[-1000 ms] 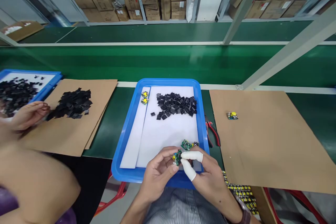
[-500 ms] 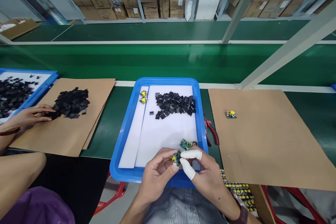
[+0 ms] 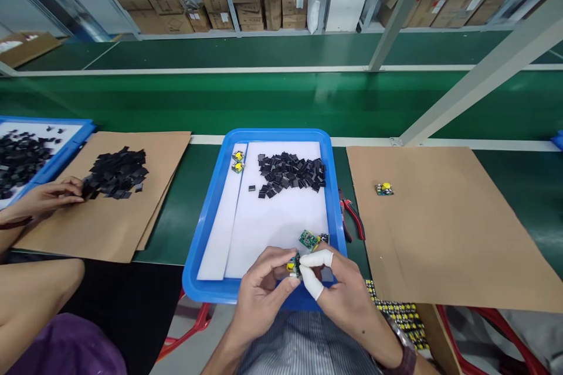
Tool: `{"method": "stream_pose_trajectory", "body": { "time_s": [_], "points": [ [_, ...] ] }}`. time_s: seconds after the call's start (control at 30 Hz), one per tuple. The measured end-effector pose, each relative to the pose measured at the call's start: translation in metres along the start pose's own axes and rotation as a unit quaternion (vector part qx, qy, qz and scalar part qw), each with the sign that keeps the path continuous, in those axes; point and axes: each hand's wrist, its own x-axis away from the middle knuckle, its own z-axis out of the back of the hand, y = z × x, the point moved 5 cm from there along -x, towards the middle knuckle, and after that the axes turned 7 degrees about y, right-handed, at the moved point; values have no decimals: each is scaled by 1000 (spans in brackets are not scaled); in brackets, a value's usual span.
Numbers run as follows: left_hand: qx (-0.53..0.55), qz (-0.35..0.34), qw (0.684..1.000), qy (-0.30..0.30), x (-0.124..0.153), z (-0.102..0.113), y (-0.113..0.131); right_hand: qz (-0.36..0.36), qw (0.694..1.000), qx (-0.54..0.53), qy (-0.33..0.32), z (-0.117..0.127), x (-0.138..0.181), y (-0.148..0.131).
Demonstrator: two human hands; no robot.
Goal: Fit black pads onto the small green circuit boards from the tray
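Note:
Both my hands meet over the near edge of a blue tray (image 3: 206, 211). My left hand (image 3: 264, 293) and my right hand (image 3: 341, 293) pinch one small green circuit board with a yellow part (image 3: 293, 265) between them. White finger cots cover my right thumb and forefinger. A second green board (image 3: 308, 239) lies on the tray's white liner just beyond my fingers. Farther back in the tray sits a pile of small black parts (image 3: 290, 173), and two little yellow-topped boards (image 3: 237, 162) lie at its far left.
Red-handled pliers (image 3: 352, 220) lie right of the tray. One yellow-topped board (image 3: 384, 188) rests on the brown cardboard sheet (image 3: 440, 228) at right. A co-worker's hand (image 3: 48, 196) touches a black parts pile (image 3: 116, 171) on cardboard at left. A strip of yellow boards (image 3: 402, 316) sits near my right wrist.
My hands stay pinched on the small board with barely any shift. The co-worker's hand at left has reached to the black pile on the cardboard and stays there.

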Motion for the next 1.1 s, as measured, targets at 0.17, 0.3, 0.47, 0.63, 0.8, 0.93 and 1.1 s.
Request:
{"method": "stream_pose_trajectory", "body": {
  "time_s": [0.17, 0.3, 0.47, 0.63, 0.8, 0.93, 1.1],
  "points": [
    [-43, -20, 999, -3, 2, -1, -1, -53, 998, -31, -27, 0, -4, 9],
    [-1, 19, 1000, 2, 0, -3, 3, -103, 991, -74, -30, -1, -7, 14],
    [45, 40, 998, -4, -1, -6, 5, -148, 982, -110, -45, -2, -7, 15],
    [24, 34, 999, -14, -1, -6, 3, -101, 992, -75, -34, 0, -6, 11],
    [4, 14, 999, -31, 1, -5, -1, -70, 996, -34, -35, 0, -4, 8],
    [-16, 20, 999, -37, 2, -4, -5, -47, 998, -27, -44, 4, -3, 6],
    [-26, 15, 999, -32, 4, -5, -3, -59, 995, -41, -62, 6, -5, 7]
  ]
}}
